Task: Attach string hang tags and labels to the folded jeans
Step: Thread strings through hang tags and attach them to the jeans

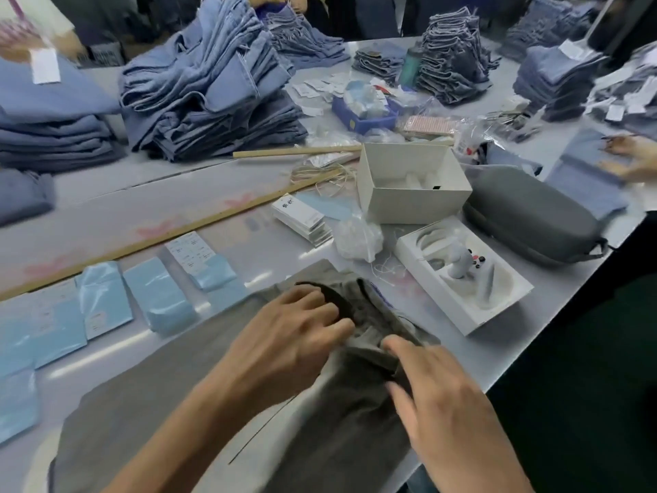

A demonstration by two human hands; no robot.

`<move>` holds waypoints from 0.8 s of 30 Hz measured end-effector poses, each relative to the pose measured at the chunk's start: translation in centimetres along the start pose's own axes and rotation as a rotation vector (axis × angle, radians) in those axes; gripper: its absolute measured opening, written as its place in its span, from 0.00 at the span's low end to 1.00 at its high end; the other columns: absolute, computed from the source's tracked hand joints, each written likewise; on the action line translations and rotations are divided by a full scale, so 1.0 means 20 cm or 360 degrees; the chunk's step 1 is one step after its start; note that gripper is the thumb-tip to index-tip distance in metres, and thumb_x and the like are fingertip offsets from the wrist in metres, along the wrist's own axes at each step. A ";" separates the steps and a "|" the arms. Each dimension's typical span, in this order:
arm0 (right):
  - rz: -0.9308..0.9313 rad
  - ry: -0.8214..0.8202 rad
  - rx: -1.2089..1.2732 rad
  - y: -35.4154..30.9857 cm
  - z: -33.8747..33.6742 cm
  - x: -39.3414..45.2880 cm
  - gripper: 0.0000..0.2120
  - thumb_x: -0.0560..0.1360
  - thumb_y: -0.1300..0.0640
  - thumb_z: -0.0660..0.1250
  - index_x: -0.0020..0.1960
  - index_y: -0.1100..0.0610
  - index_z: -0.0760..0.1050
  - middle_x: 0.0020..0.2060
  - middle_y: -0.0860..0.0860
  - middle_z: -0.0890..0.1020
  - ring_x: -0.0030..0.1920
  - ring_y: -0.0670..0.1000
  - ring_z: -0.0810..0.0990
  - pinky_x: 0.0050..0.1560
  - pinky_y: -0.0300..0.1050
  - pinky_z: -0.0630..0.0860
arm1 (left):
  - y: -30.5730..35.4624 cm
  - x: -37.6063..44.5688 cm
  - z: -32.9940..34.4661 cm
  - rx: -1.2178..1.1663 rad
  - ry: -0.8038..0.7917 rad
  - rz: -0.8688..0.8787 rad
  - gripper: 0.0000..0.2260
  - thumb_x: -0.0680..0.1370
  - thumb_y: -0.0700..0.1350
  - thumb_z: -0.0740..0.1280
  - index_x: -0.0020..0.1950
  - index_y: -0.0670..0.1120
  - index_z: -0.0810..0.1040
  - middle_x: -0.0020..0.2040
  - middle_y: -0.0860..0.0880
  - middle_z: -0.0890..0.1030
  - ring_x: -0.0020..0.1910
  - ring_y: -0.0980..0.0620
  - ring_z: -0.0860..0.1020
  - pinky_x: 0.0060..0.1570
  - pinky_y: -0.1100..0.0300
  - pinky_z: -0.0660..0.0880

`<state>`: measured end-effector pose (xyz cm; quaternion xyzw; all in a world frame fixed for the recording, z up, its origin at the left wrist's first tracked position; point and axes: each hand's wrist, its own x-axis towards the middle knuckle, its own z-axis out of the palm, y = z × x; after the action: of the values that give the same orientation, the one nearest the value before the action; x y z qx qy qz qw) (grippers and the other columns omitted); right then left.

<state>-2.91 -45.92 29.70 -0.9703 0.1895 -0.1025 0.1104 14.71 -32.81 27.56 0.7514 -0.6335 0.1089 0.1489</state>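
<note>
A pair of grey jeans (170,403) lies folded on the table in front of me, waistband toward the right. My left hand (291,336) rests on the waistband with its fingers curled into the fabric. My right hand (437,396) touches the waistband just right of it, fingers spread. A stack of white hang tags (302,217) sits beyond the jeans, and a bundle of pale strings (320,172) lies farther back. Blue label sheets (103,297) lie in a row at the left. The picture is blurred around the hands.
Stacks of blue jeans (209,90) fill the back of the table. A white open box (412,183), a white tray with a device (462,275), a grey case (533,218) and a long wooden ruler (170,236) lie nearby. Another person's hand (629,158) works at the right.
</note>
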 end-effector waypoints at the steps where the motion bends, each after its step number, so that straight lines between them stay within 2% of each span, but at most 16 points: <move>1: -0.0035 0.0173 -0.0055 0.00 0.03 -0.04 0.27 0.58 0.61 0.85 0.55 0.55 0.84 0.41 0.48 0.84 0.42 0.52 0.84 0.45 0.47 0.81 | 0.04 -0.07 -0.02 -0.0008 0.0020 -0.0021 0.07 0.75 0.38 0.66 0.46 0.50 0.74 0.38 0.51 0.74 0.37 0.48 0.70 0.49 0.55 0.72; 3: -0.0149 0.0422 -0.0093 0.01 0.09 -0.09 0.15 0.63 0.65 0.81 0.48 0.55 0.86 0.40 0.48 0.84 0.39 0.52 0.84 0.48 0.48 0.75 | 0.13 -0.18 -0.03 -0.0018 0.0012 -0.0074 0.06 0.74 0.39 0.65 0.45 0.51 0.73 0.37 0.51 0.71 0.35 0.47 0.69 0.40 0.54 0.72; 5: -0.0232 0.0549 0.0008 0.03 0.13 -0.12 0.04 0.70 0.62 0.75 0.42 0.55 0.86 0.40 0.48 0.84 0.40 0.51 0.84 0.46 0.49 0.77 | 0.20 -0.25 -0.04 0.0005 0.0004 -0.0144 0.05 0.75 0.42 0.63 0.42 0.51 0.74 0.36 0.52 0.71 0.33 0.48 0.72 0.34 0.54 0.72; 8: -0.0232 0.0521 0.0189 0.06 0.16 -0.15 0.05 0.74 0.60 0.71 0.43 0.57 0.86 0.44 0.50 0.84 0.44 0.51 0.83 0.42 0.51 0.81 | 0.23 -0.26 -0.05 -0.0067 0.0035 -0.0369 0.08 0.80 0.48 0.64 0.42 0.50 0.79 0.39 0.52 0.76 0.34 0.48 0.75 0.27 0.55 0.72; 10: -0.0250 0.0510 0.0261 0.07 0.17 -0.16 0.03 0.72 0.63 0.74 0.45 0.58 0.86 0.47 0.50 0.84 0.47 0.52 0.83 0.44 0.52 0.81 | 0.23 -0.24 -0.05 -0.0052 0.0113 -0.0530 0.04 0.78 0.46 0.69 0.49 0.48 0.82 0.45 0.49 0.78 0.36 0.47 0.78 0.23 0.54 0.72; 12: -0.0285 0.0525 0.0279 0.06 0.18 -0.16 0.04 0.71 0.65 0.74 0.44 0.58 0.86 0.50 0.50 0.85 0.51 0.52 0.84 0.46 0.52 0.81 | 0.19 -0.18 -0.05 0.0046 0.0116 -0.0708 0.10 0.76 0.41 0.72 0.57 0.45 0.82 0.50 0.46 0.77 0.42 0.45 0.78 0.21 0.54 0.72; 14: -0.0356 0.0544 0.0282 0.04 0.17 -0.15 0.04 0.72 0.65 0.74 0.43 0.58 0.86 0.51 0.49 0.86 0.52 0.51 0.84 0.47 0.51 0.81 | 0.14 -0.10 -0.03 0.0146 0.0077 -0.0830 0.16 0.73 0.41 0.76 0.61 0.43 0.82 0.51 0.43 0.77 0.46 0.43 0.75 0.27 0.51 0.73; 15: -0.0397 0.0544 0.0272 0.03 0.17 -0.15 0.04 0.73 0.64 0.73 0.43 0.58 0.86 0.52 0.49 0.86 0.52 0.50 0.84 0.47 0.50 0.80 | 0.12 -0.06 -0.03 0.0196 0.0003 -0.0838 0.16 0.72 0.41 0.78 0.58 0.44 0.82 0.52 0.43 0.77 0.49 0.42 0.74 0.34 0.49 0.73; 17: -0.0452 0.0555 0.0270 0.02 0.16 -0.14 0.07 0.76 0.62 0.69 0.43 0.57 0.86 0.51 0.48 0.86 0.52 0.50 0.84 0.48 0.49 0.79 | 0.05 0.04 -0.02 0.0260 -0.0183 -0.0750 0.11 0.70 0.43 0.77 0.51 0.49 0.83 0.58 0.45 0.78 0.57 0.42 0.72 0.49 0.48 0.67; 19: -0.0510 0.0565 0.0266 0.02 0.15 -0.13 0.08 0.77 0.61 0.68 0.42 0.57 0.86 0.51 0.48 0.86 0.53 0.49 0.84 0.49 0.51 0.80 | -0.02 0.11 0.00 0.0012 -0.0279 -0.0763 0.05 0.75 0.47 0.72 0.51 0.53 0.82 0.61 0.51 0.80 0.64 0.45 0.73 0.57 0.50 0.65; 21: -0.0532 0.0597 0.0263 0.03 0.14 -0.12 0.08 0.76 0.60 0.69 0.41 0.56 0.86 0.51 0.48 0.86 0.55 0.47 0.84 0.54 0.54 0.80 | -0.11 0.16 0.01 -0.0448 -0.0363 -0.0975 0.04 0.81 0.51 0.67 0.54 0.54 0.80 0.55 0.53 0.83 0.57 0.47 0.78 0.57 0.53 0.72; 24: -0.0518 0.0598 0.0232 0.03 0.15 -0.14 0.08 0.77 0.57 0.69 0.41 0.54 0.86 0.51 0.46 0.86 0.56 0.44 0.83 0.64 0.57 0.77 | -0.20 0.15 0.02 -0.1004 -0.0399 -0.1120 0.03 0.81 0.50 0.69 0.49 0.53 0.81 0.46 0.50 0.85 0.47 0.49 0.81 0.52 0.50 0.79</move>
<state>-4.91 -44.85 26.32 -0.9414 0.0402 -0.3108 0.1250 19.11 -35.13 27.96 0.8456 -0.3562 -0.2365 0.3196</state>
